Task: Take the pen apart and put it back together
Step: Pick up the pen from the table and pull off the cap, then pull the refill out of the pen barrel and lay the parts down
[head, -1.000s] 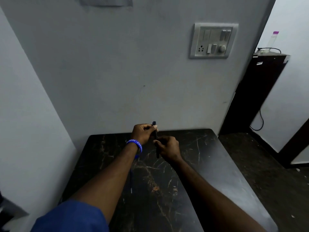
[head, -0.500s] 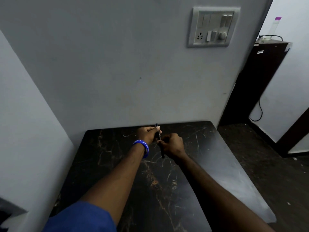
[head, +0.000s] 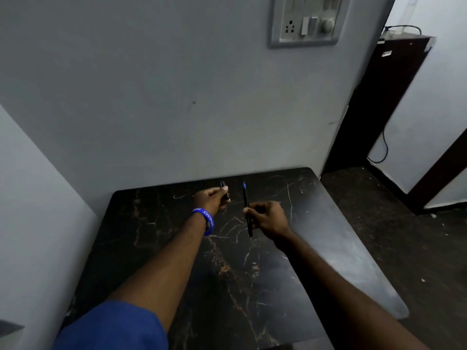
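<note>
The left hand (head: 211,199) is curled closed, its fingers and thumb pinched on the black cap (head: 224,190), which sticks up and a little forward out of the top of the grip. Only the upper part of the cap shows; the rest is hidden in the fingers. The right hand (head: 267,215) is also closed, thumb and forefinger pinching the pen (head: 246,208) near the middle of its length, the other fingers folded into the palm. The pen stands nearly upright, its blue tip pointing up and away, its dark lower end hanging below the hand. Cap and pen are apart, with a clear gap between them, and the 2 hands do not touch. Both are held above the far half of the table (head: 156,238), near the wall (head: 151,97); whether either hand rests on the top I cannot tell.

A blue band (head: 206,220) with white lettering rings the left wrist, and a blue sleeve (head: 113,327) covers that arm at the near edge of the view. The right forearm is bare. The table is dark with pale veins and scratches, and it stands against the grey wall. High on that wall sits a switch panel (head: 307,20). To the right stands a dark cabinet (head: 379,102), with a black cable (head: 382,150) hanging down the wall beside it.
</note>
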